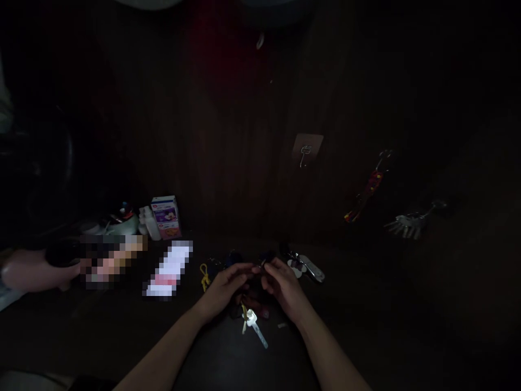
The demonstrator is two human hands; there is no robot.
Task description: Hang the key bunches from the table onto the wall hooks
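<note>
In dim light, my left hand (223, 289) and my right hand (286, 286) meet over the dark table, their fingertips nearly touching. Both are closed in a pinch around something small and dark that I cannot make out. Below them lies a silver key (258, 330) beside a yellowish cord (244, 314) and a reddish item (265, 313). To the left of my left hand is a yellow looped cord (204, 276). Just past my right hand is a grey pocketknife-like piece (312, 267), with white round tags (296, 268) next to it.
On the back panel are an adhesive hook (306, 152), a hanging red and yellow lanyard (368, 190) and a bunch of keys (408, 224). Leftward stand a printed carton (166, 218) and white bottles (150, 222). A lit phone-like slab (169, 271) and a pink object (36, 270) lie nearer.
</note>
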